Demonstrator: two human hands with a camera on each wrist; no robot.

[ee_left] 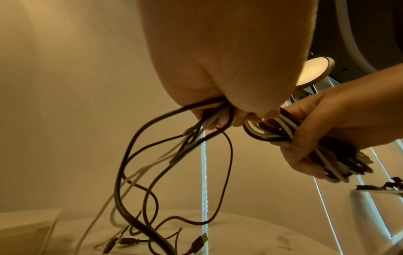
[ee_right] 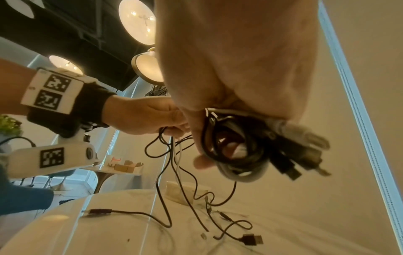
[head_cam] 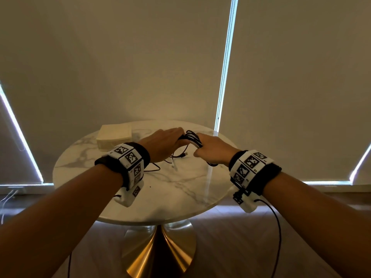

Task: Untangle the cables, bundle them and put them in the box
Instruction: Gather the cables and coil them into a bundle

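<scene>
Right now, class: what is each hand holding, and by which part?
The right hand grips the coiled cable bundle around its loops. The left hand pinches the loose strands leading off it.

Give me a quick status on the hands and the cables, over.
Right hand grips the coiled cable bundle. Left hand pinches loose strands trailing to the table. Box waits far left; nothing blocking it.
</scene>
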